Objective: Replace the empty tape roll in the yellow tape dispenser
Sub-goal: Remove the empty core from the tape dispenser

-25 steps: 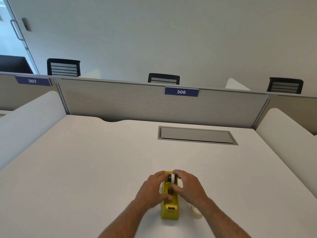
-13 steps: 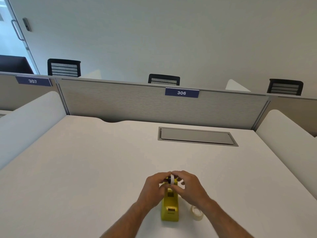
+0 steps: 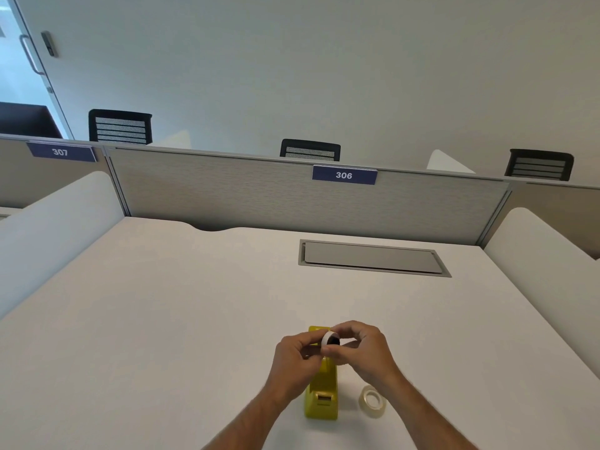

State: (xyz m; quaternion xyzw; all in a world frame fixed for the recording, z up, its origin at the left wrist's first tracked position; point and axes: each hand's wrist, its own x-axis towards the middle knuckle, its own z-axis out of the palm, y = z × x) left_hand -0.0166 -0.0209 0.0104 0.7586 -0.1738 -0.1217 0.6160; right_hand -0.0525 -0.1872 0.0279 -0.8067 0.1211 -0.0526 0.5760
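The yellow tape dispenser [image 3: 321,397] stands on the white desk [image 3: 162,319] near the front edge, its cutter end toward me. Just above its far end, my left hand [image 3: 293,358] and my right hand [image 3: 360,347] together pinch a small white empty roll [image 3: 328,340] with a black hub inside it. The roll is lifted clear of the dispenser's cradle and tilted. A full roll of clear tape [image 3: 372,401] lies flat on the desk to the right of the dispenser, under my right wrist.
A grey cable hatch [image 3: 373,258] is set flush into the desk farther back. A grey partition [image 3: 227,193] labelled 306 closes the far edge, and curved white side panels [image 3: 58,222] flank the desk. Black chairs stand behind the partition.
Both hands have lifted the white roll with its black hub up out of the dispenser. The dispenser and the clear tape roll stay in place.
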